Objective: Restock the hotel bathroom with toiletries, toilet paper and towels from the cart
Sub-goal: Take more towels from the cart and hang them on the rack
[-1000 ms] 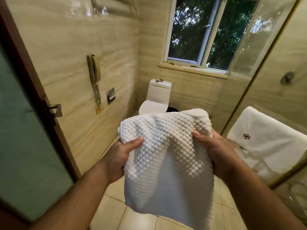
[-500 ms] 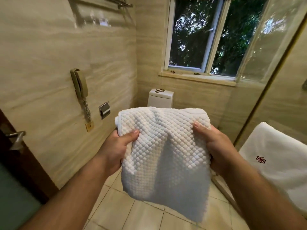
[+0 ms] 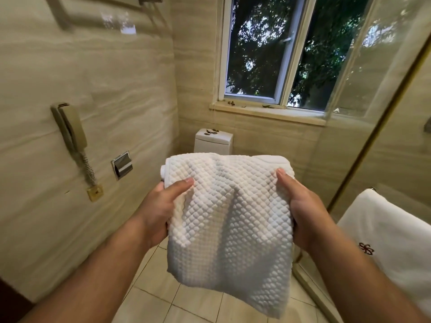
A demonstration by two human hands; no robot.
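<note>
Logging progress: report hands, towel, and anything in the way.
Grips: left hand, right hand both hold white towel. Held mid-air, not yet placed. No obstruction seen.

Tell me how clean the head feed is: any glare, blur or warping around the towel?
Head view, centre: the white waffle towel is sharp, evenly lit; head view, upper left: bright glare on the glossy wall tile; head view, left: the wall phone is smeared by blur; head view, right: the window frame leans from the wide lens and the shower glass carries pale reflections.
</note>
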